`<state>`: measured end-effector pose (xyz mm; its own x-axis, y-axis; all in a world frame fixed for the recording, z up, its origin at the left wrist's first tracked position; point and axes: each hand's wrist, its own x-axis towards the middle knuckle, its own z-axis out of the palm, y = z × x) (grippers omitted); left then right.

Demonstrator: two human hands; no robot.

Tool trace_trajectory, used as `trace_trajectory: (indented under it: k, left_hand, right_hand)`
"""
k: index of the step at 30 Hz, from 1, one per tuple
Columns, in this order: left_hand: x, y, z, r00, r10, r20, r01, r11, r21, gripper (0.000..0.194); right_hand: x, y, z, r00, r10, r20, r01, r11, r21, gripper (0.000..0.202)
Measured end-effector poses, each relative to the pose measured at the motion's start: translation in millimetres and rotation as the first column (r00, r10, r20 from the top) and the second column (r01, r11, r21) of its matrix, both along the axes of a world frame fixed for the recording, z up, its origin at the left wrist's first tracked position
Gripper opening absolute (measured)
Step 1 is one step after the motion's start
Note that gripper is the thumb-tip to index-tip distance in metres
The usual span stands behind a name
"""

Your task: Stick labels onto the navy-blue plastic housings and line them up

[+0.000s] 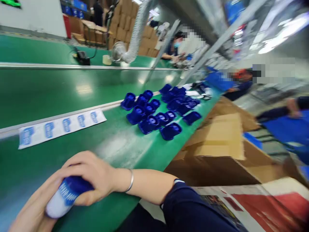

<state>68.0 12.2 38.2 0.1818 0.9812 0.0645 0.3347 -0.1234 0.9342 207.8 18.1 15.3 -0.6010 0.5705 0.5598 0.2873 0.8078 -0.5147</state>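
Low on the left, my right hand (90,175) curves over a blue and white piece (66,195) that bears a printed blue label. My left hand (36,203) lies along the far-left side of the same piece, its fingers meeting my right hand. Both hands are closed around it, just above the green work surface (113,145). Beyond them, a white strip (64,126) with several blue printed labels lies by the metal rail. Several dark blue plastic parts (151,120) stand in a group farther along the surface.
An open cardboard box (212,161) stands at the right edge of the green surface. A flexible silver duct (137,35) and slanted metal posts rise behind. A masked person (172,48) sits across; other people and blue bins (289,129) are at the right.
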Motion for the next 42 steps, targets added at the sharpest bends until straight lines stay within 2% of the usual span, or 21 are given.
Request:
trace_trajectory:
  k: [1, 3, 4, 5, 8, 11, 12, 14, 16, 22, 25, 32, 39, 42]
  left_hand:
    - [-12.4, -8.1, -0.2, 1.000, 0.031, 0.005, -0.030, 0.997, -0.070, 0.049]
    - [-30.3, -24.1, 0.9, 0.987, 0.108, 0.123, -0.067, 0.952, -0.300, 0.044]
    - [-35.2, -29.9, 1.3, 0.936, 0.190, 0.297, -0.027, 0.879, -0.476, 0.041]
    - [-38.0, -33.4, 1.2, 0.847, 0.277, 0.453, 0.073, 0.785, -0.616, 0.039]
    - [-39.4, -34.2, 0.0, 0.728, 0.386, 0.567, 0.171, 0.698, -0.695, 0.039]
    - [-36.4, -33.7, 2.7, 0.636, 0.432, 0.640, 0.274, 0.649, -0.710, 0.037]
    - [-35.2, -34.8, 4.2, 0.626, 0.438, 0.645, 0.281, 0.645, -0.710, 0.036]
    - [-32.7, -38.5, 6.5, 0.628, 0.430, 0.649, 0.256, 0.673, -0.694, 0.035]
    - [-30.6, -42.6, 7.1, 0.654, 0.392, 0.647, 0.196, 0.738, -0.646, 0.033]
    - [-26.9, -50.2, 3.9, 0.808, 0.230, 0.543, 0.030, 0.903, -0.428, 0.033]
    - [-26.4, -51.9, 3.6, 0.883, 0.143, 0.447, -0.003, 0.954, -0.300, 0.037]
    - [-25.2, -51.4, 2.1, 0.968, 0.109, 0.227, -0.075, 0.985, -0.153, 0.048]
    - [-25.1, -49.4, -7.3, 0.993, 0.094, 0.066, -0.087, 0.992, -0.094, 0.070]
    - [-27.8, -46.6, -8.6, 0.999, 0.045, 0.015, -0.043, 0.992, -0.116, 0.075]
  right_hand:
    - [-0.4, -5.4, -0.1, 0.993, -0.021, -0.120, 0.021, 1.000, -0.005, 0.067]
    - [0.4, -16.2, 1.0, 0.960, -0.059, -0.275, 0.035, 0.995, -0.093, 0.064]
    - [1.8, -20.2, 1.1, 0.942, -0.064, -0.328, 0.021, 0.991, -0.135, 0.060]
    - [3.6, -22.9, 0.7, 0.935, -0.071, -0.347, 0.006, 0.983, -0.185, 0.058]
    - [8.1, -26.4, -1.9, 0.938, -0.040, -0.344, -0.046, 0.970, -0.239, 0.055]
    - [9.0, -29.6, -2.8, 0.945, -0.005, -0.327, -0.067, 0.975, -0.210, 0.053]
    - [8.6, -30.6, -2.9, 0.947, -0.002, -0.321, -0.066, 0.977, -0.201, 0.053]
    - [6.9, -31.9, -3.5, 0.951, -0.003, -0.310, -0.058, 0.981, -0.186, 0.051]
    - [4.6, -32.5, -4.2, 0.955, -0.012, -0.296, -0.041, 0.984, -0.173, 0.049]
    - [-2.7, -36.3, -0.8, 0.954, -0.113, -0.277, 0.064, 0.981, -0.181, 0.045]
    - [-4.3, -38.9, 1.7, 0.940, -0.177, -0.292, 0.109, 0.966, -0.233, 0.042]
    - [-5.4, -44.0, -0.3, 0.900, -0.278, -0.337, 0.167, 0.932, -0.322, 0.039]
    - [-9.2, -42.8, 0.7, 0.873, -0.359, -0.330, 0.222, 0.895, -0.386, 0.036]
    - [-7.7, -41.8, 1.0, 0.864, -0.414, -0.286, 0.242, 0.840, -0.485, 0.035]
